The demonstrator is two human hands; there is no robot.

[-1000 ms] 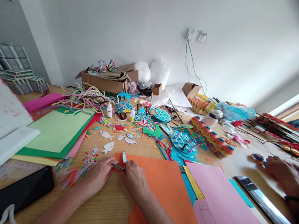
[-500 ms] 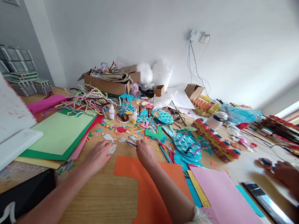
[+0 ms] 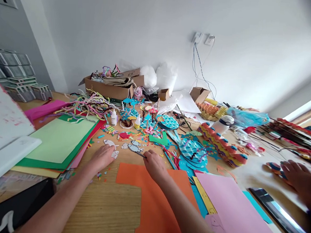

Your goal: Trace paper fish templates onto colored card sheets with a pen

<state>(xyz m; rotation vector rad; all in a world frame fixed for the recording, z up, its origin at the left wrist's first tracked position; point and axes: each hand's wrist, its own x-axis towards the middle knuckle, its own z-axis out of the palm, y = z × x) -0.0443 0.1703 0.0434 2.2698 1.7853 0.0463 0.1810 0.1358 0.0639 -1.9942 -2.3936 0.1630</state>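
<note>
My left hand point(image 3: 105, 155) rests palm down on the wooden table, its fingers bent together over the tail end of a white paper fish point(image 3: 109, 142). Just beside those fingertips lies a second small paper fish point(image 3: 115, 154). In my right hand point(image 3: 154, 163) is a thin dark pointed tool point(image 3: 139, 153), pinched in the fingers and pointing left; its exact kind is not clear. The tool's tip is by a few drawn paper fish point(image 3: 135, 147), outlined in dark and grey-blue. Below my right wrist lies an orange sheet point(image 3: 161, 201) with a cut-out corner.
Coloured sheets point(image 3: 56, 138) are stacked at left, near pipe cleaners point(image 3: 85, 103). Glue bottles point(image 3: 113, 117), paper scraps and blue honeycomb pieces point(image 3: 192, 150) crowd the middle. A painted egg-carton strip point(image 3: 222, 145) lies right. Another person's hand point(image 3: 296, 176) handles a painted piece at far right.
My left hand has moved forward onto the upper fish's tail. My right hand has shifted slightly right, showing more of the tool. The other person's hand has spread over the painted piece.
</note>
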